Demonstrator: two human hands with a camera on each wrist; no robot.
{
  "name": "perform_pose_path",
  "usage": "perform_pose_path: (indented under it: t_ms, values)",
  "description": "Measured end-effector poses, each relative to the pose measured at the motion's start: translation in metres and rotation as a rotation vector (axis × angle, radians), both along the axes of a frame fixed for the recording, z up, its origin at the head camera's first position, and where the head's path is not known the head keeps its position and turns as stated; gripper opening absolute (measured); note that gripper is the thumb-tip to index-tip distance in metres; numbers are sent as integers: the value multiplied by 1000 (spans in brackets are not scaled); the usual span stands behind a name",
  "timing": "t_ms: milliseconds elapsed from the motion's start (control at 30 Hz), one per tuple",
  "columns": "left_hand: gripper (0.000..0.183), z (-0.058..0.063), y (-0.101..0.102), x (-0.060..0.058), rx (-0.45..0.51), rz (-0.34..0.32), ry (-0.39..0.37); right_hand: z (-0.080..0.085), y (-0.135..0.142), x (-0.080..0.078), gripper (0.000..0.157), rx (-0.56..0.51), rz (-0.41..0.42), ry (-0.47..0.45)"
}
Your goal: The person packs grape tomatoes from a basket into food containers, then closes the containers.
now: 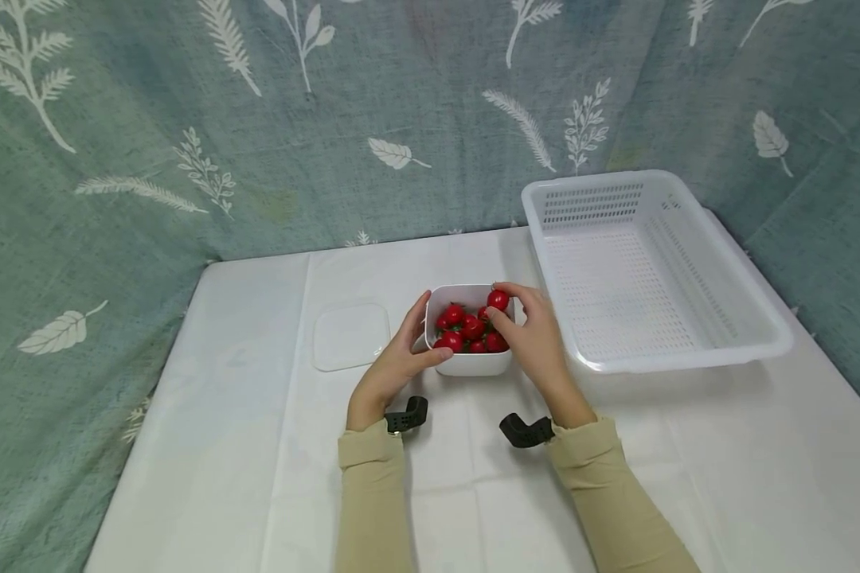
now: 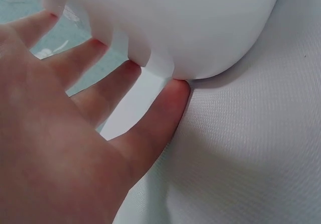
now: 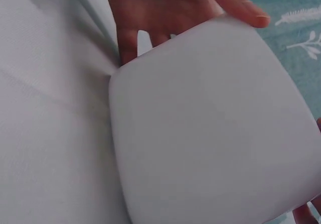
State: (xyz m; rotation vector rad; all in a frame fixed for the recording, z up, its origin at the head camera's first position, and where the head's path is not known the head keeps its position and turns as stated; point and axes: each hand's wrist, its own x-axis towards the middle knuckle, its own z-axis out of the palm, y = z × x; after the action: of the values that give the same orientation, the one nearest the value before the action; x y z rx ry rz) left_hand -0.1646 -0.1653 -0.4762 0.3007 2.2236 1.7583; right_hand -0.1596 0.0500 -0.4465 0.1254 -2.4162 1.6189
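A small white square container (image 1: 474, 366) stands on the table and holds several red cherry tomatoes (image 1: 472, 327) with green stems. My left hand (image 1: 392, 368) holds it from the left, the thumb over the front rim and the fingers along the outer wall. In the left wrist view the fingertips (image 2: 175, 91) of this hand touch the white wall. Above the container's back right corner, my right hand (image 1: 533, 338) pinches one cherry tomato (image 1: 498, 299) between thumb and forefinger. The right wrist view shows mostly the container's outside (image 3: 210, 123), hiding the tomatoes.
To the right stands a large white perforated basket (image 1: 688, 354). A clear square lid (image 1: 351, 337) lies flat left of the container. The white-covered table (image 1: 236, 414) ends at a green leaf-patterned curtain (image 1: 294, 175) behind and at the sides.
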Motion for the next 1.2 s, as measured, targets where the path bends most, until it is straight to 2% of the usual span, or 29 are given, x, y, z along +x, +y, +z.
perform_pose_path:
  t_ms: [300,500,667,933,1067,1200]
  values:
    - [85,26,2,10,-5,-20,-15,-9,3,-1,35,9,5,73]
    - [87,30,2,12,-20,-18,-2,-15,-1,-3,37,88,-1,129]
    - [88,31,2,12,-32,-21,-13,-18,-3,-2,37,102,-19,175]
    - [91,37,-4,18,-73,9,-34,-20,-10,1,33,117,19,166]
    - [90,39,-3,17,-76,-3,-33,-20,-13,2,32,150,3,160]
    - [85,44,-3,16,-62,1,-23,-16,-14,4,30,200,-24,200]
